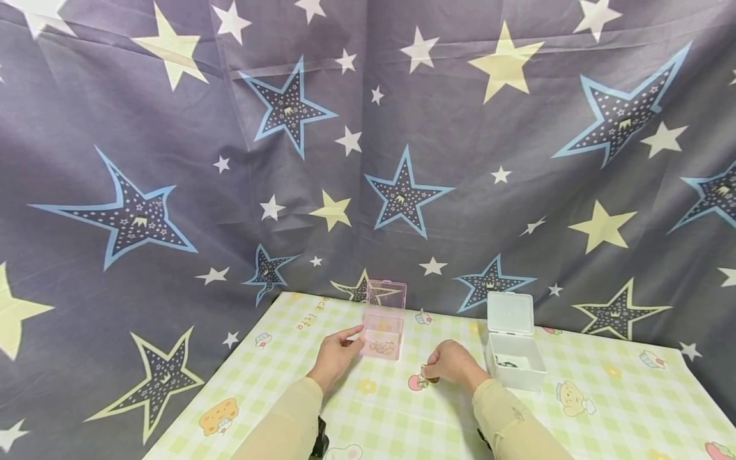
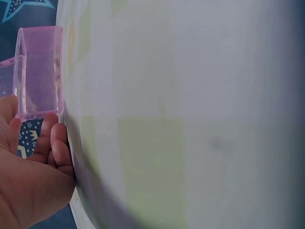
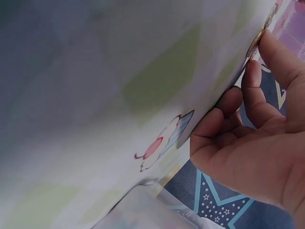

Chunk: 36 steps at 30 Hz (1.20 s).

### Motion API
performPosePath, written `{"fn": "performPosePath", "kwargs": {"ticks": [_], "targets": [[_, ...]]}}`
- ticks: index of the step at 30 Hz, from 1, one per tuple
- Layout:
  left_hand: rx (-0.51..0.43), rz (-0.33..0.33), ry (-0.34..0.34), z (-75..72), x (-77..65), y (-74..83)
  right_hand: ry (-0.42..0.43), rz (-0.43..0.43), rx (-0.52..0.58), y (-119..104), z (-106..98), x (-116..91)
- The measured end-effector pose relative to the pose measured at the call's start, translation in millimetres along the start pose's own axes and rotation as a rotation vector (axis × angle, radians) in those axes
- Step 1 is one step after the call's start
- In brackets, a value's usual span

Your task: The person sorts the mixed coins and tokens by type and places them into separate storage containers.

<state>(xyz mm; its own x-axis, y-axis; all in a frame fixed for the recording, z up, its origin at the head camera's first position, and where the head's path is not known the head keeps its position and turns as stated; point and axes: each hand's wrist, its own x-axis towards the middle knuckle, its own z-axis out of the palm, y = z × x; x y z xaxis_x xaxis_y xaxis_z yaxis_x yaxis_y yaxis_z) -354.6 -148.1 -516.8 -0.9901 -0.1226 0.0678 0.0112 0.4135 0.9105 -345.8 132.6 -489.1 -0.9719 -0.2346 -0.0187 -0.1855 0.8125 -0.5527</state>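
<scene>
A see-through pink plastic box stands on the table with its lid raised, several small gold-coloured pieces lying inside. My left hand touches the box's left side with its thumb and index finger; the other fingers rest low by the table in the left wrist view. Right of the box, at the tabletop, my right hand pinches a small, thin, gold-edged round piece between thumb and index finger. Its exact kind cannot be made out, and the fingers partly hide it.
Beside my right forearm stands a white plastic box, lid up, with something small and dark green inside. A green-checked cloth with printed pictures covers the table. Behind it hangs a grey curtain with stars.
</scene>
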Motion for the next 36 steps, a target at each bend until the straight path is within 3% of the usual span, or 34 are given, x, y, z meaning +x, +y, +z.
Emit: {"fn": "performPosePath", "kwargs": {"ticks": [13, 19, 22, 29, 36], "targets": [[-0.014, -0.009, -0.002, -0.5, -0.9, 1.7, -0.004, 0.049, 0.078, -3.4, 0.2, 2.9], [-0.018, -0.003, -0.010, -1.1, -1.1, 1.5, 0.017, 0.031, 0.101, -6.1, 0.4, 1.3], [-0.019, -0.001, -0.014, -0.8, -0.4, 0.6, 0.024, 0.024, 0.148, -5.7, 0.8, 0.7], [-0.018, -0.011, -0.008, 0.0, -0.8, 1.4, -0.028, 0.011, 0.374, 1.1, -1.8, -0.6], [-0.017, -0.002, -0.004, -0.4, -1.8, 1.6, -0.026, 0.032, 0.370, 10.0, -1.2, 2.5]]}}
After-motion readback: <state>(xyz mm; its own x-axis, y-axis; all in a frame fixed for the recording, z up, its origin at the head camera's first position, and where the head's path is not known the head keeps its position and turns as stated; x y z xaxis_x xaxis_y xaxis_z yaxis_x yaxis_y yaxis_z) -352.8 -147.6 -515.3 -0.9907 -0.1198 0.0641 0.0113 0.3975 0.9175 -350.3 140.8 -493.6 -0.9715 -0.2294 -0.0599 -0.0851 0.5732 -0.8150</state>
